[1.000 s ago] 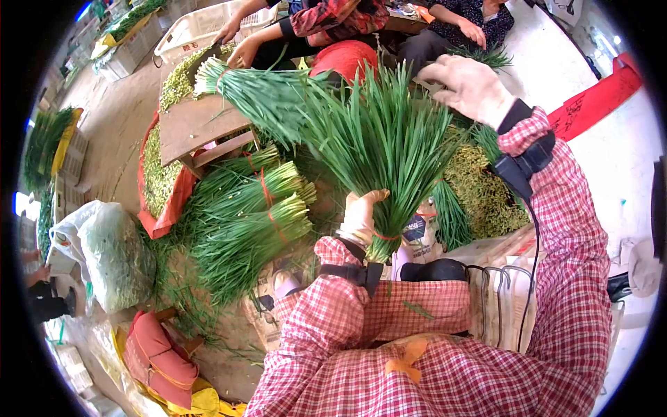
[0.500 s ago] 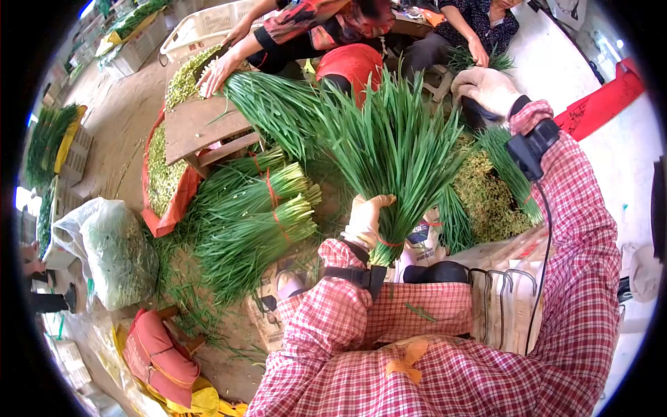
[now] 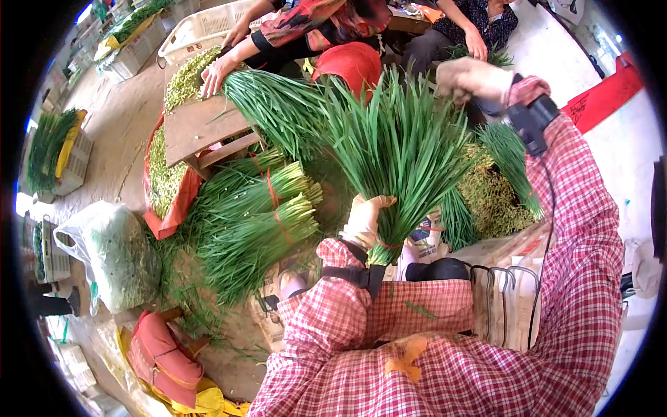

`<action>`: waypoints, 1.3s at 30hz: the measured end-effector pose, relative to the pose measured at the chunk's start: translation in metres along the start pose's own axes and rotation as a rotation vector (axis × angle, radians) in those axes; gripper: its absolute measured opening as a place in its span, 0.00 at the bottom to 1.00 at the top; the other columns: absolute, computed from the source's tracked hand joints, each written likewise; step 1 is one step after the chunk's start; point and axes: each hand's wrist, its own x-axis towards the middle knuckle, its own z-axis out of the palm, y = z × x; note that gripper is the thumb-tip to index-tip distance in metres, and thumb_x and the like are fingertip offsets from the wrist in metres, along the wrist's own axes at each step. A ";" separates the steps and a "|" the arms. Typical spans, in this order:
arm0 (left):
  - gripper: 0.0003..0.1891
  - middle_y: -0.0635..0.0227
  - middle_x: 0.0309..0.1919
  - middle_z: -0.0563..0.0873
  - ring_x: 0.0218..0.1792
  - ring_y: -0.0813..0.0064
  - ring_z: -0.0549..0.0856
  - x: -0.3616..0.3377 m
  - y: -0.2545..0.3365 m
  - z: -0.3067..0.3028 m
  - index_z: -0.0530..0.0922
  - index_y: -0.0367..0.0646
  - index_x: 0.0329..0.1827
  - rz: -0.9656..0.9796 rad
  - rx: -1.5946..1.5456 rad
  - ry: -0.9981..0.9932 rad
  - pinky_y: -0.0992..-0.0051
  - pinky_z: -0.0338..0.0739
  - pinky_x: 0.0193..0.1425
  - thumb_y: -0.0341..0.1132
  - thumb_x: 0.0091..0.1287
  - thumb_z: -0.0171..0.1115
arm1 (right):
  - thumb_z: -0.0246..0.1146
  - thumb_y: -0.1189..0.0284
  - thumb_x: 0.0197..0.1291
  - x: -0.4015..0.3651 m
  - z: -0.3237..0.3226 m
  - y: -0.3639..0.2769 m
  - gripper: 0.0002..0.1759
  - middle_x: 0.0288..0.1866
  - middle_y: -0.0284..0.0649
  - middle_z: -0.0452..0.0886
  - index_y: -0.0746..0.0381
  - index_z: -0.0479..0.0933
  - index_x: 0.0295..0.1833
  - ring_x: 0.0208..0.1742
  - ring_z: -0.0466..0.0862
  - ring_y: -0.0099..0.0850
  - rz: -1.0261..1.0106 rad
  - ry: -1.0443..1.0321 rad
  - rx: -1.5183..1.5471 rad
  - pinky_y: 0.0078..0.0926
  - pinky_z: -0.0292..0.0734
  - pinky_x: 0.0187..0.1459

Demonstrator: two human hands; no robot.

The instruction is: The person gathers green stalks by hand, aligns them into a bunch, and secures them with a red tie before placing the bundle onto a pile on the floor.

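Note:
My left hand [image 3: 365, 221], in a pale glove, is wrapped round the lower stalks of a large bunch of garlic chives [image 3: 399, 149]. The bunch stands roughly upright, leaves fanned out at the top, with a red band [image 3: 389, 244] round it near the cut ends. My right hand [image 3: 475, 78], also gloved, is raised beside the leaf tips at the upper right. Motion smears its fingers, and I see nothing held in it. Several banded chive bundles [image 3: 260, 229] lie on the floor to the left.
Across from me a person's hand [image 3: 221, 72] rests by chives on a wooden stool [image 3: 205, 128]. Another person's hand [image 3: 475, 43] is at the upper right. Trimmings [image 3: 490, 191] and a banded bundle [image 3: 511, 163] lie right; a plastic bag [image 3: 121, 257] stands left.
My right hand has shifted slightly left, toward the leaf tips, and is now blurred. My left hand keeps its hold on the chives, whose leaves have moved a little.

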 end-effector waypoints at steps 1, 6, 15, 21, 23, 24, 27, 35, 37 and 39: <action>0.12 0.63 0.36 0.91 0.38 0.68 0.87 0.002 -0.005 -0.002 0.87 0.34 0.42 -0.007 -0.068 -0.022 0.69 0.79 0.51 0.25 0.56 0.62 | 0.52 0.69 0.66 0.001 -0.021 0.019 0.12 0.37 0.33 0.80 0.62 0.77 0.47 0.39 0.82 0.23 -0.067 -0.022 -0.031 0.25 0.80 0.41; 0.13 0.63 0.37 0.90 0.37 0.67 0.87 -0.001 -0.003 0.000 0.86 0.34 0.44 -0.019 -0.174 -0.070 0.68 0.79 0.50 0.24 0.57 0.62 | 0.60 0.63 0.67 -0.029 -0.027 0.033 0.16 0.41 0.40 0.86 0.63 0.80 0.51 0.47 0.86 0.24 -0.105 0.425 -0.543 0.21 0.79 0.45; 0.13 0.61 0.37 0.89 0.39 0.66 0.86 0.005 -0.007 -0.009 0.85 0.33 0.44 -0.022 -0.156 -0.025 0.68 0.80 0.52 0.28 0.59 0.61 | 0.58 0.54 0.70 -0.048 0.036 -0.016 0.22 0.28 0.35 0.83 0.62 0.83 0.37 0.27 0.80 0.23 0.167 0.465 -0.276 0.23 0.77 0.33; 0.10 0.61 0.38 0.89 0.37 0.64 0.88 0.010 0.002 -0.008 0.84 0.35 0.46 -0.093 -0.372 0.099 0.64 0.83 0.46 0.30 0.66 0.61 | 0.68 0.58 0.61 -0.091 0.154 0.035 0.32 0.56 0.51 0.85 0.68 0.76 0.65 0.56 0.85 0.37 0.369 0.046 -0.167 0.29 0.81 0.57; 0.12 0.63 0.41 0.89 0.40 0.66 0.87 0.008 0.001 -0.001 0.84 0.36 0.49 -0.061 -0.351 0.095 0.66 0.82 0.49 0.33 0.69 0.62 | 0.74 0.57 0.54 -0.070 0.227 0.056 0.49 0.69 0.58 0.74 0.67 0.60 0.76 0.68 0.76 0.46 0.281 0.101 -0.153 0.37 0.70 0.69; 0.12 0.63 0.43 0.89 0.42 0.67 0.87 0.004 0.006 0.005 0.84 0.36 0.50 -0.042 -0.337 0.101 0.68 0.81 0.51 0.34 0.70 0.63 | 0.76 0.51 0.50 -0.059 0.243 0.020 0.51 0.67 0.57 0.76 0.69 0.64 0.72 0.68 0.76 0.46 0.313 0.131 -0.052 0.35 0.70 0.69; 0.21 0.66 0.50 0.87 0.51 0.70 0.83 0.010 -0.007 0.004 0.77 0.37 0.62 0.059 -0.282 0.010 0.71 0.76 0.59 0.28 0.66 0.67 | 0.77 0.61 0.51 -0.014 0.294 0.004 0.36 0.56 0.49 0.83 0.67 0.73 0.62 0.57 0.82 0.38 0.206 0.526 0.366 0.35 0.76 0.61; 0.27 0.64 0.54 0.86 0.50 0.71 0.84 0.016 0.000 -0.001 0.76 0.34 0.63 0.095 -0.015 0.148 0.72 0.77 0.58 0.29 0.61 0.73 | 0.71 0.68 0.61 -0.011 0.312 0.027 0.22 0.49 0.42 0.87 0.65 0.78 0.58 0.50 0.85 0.33 0.130 0.828 0.671 0.31 0.78 0.55; 0.16 0.66 0.44 0.89 0.45 0.73 0.85 0.013 -0.002 -0.002 0.83 0.36 0.51 0.075 -0.161 0.116 0.72 0.79 0.52 0.30 0.62 0.72 | 0.72 0.62 0.60 -0.016 0.320 0.039 0.24 0.48 0.41 0.87 0.66 0.80 0.56 0.46 0.84 0.33 0.177 0.758 0.730 0.31 0.78 0.54; 0.13 0.65 0.41 0.90 0.40 0.72 0.86 0.012 -0.004 -0.008 0.84 0.36 0.49 0.052 -0.246 0.110 0.71 0.80 0.49 0.34 0.65 0.68 | 0.71 0.59 0.59 -0.025 0.313 0.045 0.25 0.48 0.40 0.87 0.67 0.81 0.54 0.45 0.84 0.33 0.181 0.745 0.840 0.32 0.77 0.53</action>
